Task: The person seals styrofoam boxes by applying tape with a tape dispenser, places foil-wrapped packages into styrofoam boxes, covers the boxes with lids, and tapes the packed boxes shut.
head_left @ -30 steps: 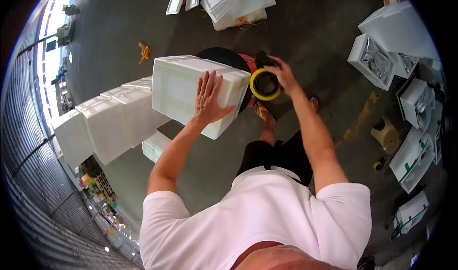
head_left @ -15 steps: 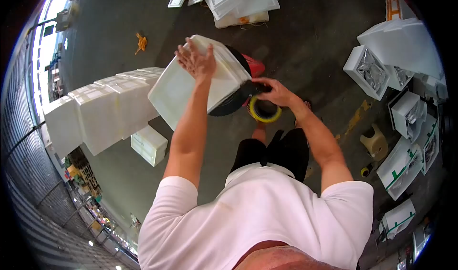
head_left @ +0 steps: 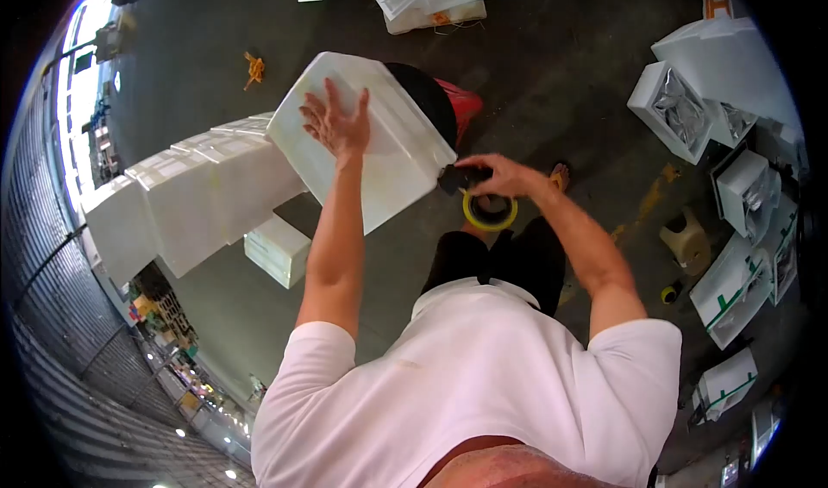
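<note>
Head, box (head_left: pixel 390 156), long axis toward lower right

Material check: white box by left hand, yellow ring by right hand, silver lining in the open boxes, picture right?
White foam box: probably expanded polystyrene, satin; pale, rounded, moulded-looking edges.
Yellow ring: likely smooth plastic, given its even, saturated colour; possibly tape edge.
Silver lining: foil or metallised film, glossy; crumpled with bright creases, can't tell which.
</note>
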The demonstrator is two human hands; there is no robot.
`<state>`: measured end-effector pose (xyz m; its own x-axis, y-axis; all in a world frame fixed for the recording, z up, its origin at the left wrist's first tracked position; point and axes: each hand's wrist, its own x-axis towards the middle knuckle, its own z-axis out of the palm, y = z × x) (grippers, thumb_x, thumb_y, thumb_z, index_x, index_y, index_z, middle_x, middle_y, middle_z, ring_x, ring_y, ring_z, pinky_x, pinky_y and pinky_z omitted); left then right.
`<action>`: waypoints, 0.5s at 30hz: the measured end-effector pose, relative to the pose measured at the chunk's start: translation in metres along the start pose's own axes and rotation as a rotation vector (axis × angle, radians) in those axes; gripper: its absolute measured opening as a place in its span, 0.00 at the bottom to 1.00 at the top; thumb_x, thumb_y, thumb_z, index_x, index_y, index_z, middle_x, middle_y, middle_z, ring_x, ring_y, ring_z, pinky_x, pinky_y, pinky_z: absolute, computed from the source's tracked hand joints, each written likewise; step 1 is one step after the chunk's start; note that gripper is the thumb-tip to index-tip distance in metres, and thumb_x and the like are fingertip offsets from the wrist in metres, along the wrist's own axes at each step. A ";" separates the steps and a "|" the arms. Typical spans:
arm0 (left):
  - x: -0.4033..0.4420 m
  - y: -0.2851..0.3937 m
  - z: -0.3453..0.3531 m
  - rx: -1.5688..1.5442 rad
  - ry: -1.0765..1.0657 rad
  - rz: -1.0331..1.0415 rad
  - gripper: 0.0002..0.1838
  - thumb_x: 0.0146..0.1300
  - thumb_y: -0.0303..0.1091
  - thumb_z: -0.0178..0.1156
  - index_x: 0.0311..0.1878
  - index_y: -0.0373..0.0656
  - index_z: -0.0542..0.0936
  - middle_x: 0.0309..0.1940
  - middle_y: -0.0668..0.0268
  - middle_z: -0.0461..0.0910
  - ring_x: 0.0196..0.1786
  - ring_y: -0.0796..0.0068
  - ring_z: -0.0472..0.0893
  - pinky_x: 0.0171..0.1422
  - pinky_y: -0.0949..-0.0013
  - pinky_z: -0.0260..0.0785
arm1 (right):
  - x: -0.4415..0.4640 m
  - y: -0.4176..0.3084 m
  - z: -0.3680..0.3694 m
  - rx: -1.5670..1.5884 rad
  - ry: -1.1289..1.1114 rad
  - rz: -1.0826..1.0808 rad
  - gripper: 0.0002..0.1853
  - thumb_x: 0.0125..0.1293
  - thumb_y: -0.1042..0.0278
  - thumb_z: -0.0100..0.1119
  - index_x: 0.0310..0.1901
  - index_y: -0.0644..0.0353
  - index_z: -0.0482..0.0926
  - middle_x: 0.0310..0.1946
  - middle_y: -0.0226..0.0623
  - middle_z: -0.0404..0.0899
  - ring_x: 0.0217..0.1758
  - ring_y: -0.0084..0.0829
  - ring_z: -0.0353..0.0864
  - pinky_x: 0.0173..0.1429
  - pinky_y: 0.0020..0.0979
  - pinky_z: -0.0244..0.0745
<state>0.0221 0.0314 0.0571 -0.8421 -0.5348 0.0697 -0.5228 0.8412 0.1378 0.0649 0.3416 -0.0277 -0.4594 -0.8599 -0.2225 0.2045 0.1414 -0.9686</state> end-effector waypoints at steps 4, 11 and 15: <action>0.020 0.003 0.004 -0.081 0.088 -0.378 0.49 0.55 0.75 0.54 0.75 0.59 0.61 0.77 0.46 0.48 0.79 0.40 0.42 0.80 0.42 0.31 | 0.005 -0.017 -0.027 0.025 0.223 0.000 0.30 0.56 0.74 0.68 0.63 0.58 0.75 0.53 0.33 0.80 0.54 0.22 0.75 0.59 0.28 0.71; -0.068 0.000 -0.061 -0.010 -0.509 1.055 0.49 0.34 0.53 0.78 0.67 0.56 0.73 0.76 0.48 0.53 0.78 0.38 0.47 0.79 0.42 0.40 | 0.109 -0.010 -0.101 0.252 0.206 -0.008 0.29 0.60 0.73 0.66 0.64 0.59 0.74 0.50 0.38 0.83 0.51 0.23 0.80 0.57 0.25 0.76; -0.069 0.004 -0.054 0.011 -0.460 0.988 0.51 0.31 0.48 0.80 0.67 0.56 0.73 0.76 0.49 0.51 0.78 0.38 0.46 0.79 0.42 0.40 | 0.070 -0.005 -0.095 0.477 0.060 -0.158 0.32 0.59 0.69 0.68 0.66 0.55 0.72 0.46 0.36 0.81 0.42 0.19 0.78 0.41 0.22 0.74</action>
<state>0.0854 0.0677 0.1057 -0.8590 0.4566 -0.2315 0.4125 0.8852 0.2153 -0.0507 0.3277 -0.0486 -0.5624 -0.8211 -0.0968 0.4946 -0.2403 -0.8353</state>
